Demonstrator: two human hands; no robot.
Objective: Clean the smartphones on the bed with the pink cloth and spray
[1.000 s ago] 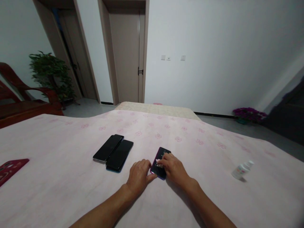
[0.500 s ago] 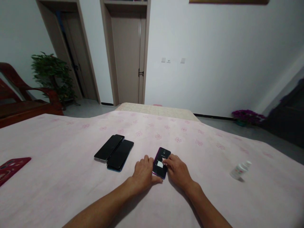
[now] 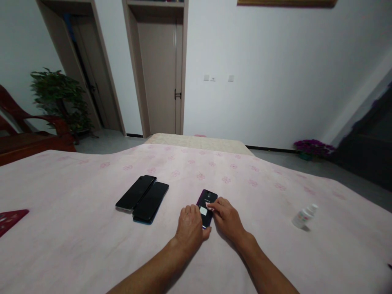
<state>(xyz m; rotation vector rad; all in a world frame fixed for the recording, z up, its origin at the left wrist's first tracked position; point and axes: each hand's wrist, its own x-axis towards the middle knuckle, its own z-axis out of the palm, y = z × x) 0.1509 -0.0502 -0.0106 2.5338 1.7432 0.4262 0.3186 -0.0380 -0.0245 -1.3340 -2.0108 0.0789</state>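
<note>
A dark smartphone [image 3: 208, 195] with a purple edge lies back side up on the pink flowered cloth, a white label [image 3: 203, 211] on its back. My left hand [image 3: 190, 224] is closed along the phone's left and lower edges, fingers at the side and thumb by the bottom corner. Over the phone's right side, my right hand [image 3: 229, 219] pinches a small white wad [image 3: 208, 205], perhaps tissue, against the back near the label. The wad is mostly hidden by the fingertips.
Several black phones [image 3: 150, 202] lie overlapping to the left. A red phone or case [image 3: 12, 220] sits at the far left edge. On the right, a small white bottle [image 3: 305, 216] rests on the cloth [image 3: 260, 261]. Beyond are a wooden chair, plants and doors.
The view has turned slightly right, so everything appears further left. My left hand now covers more of the phone's lower left, and my right fingertips sit slightly higher on its back.
</note>
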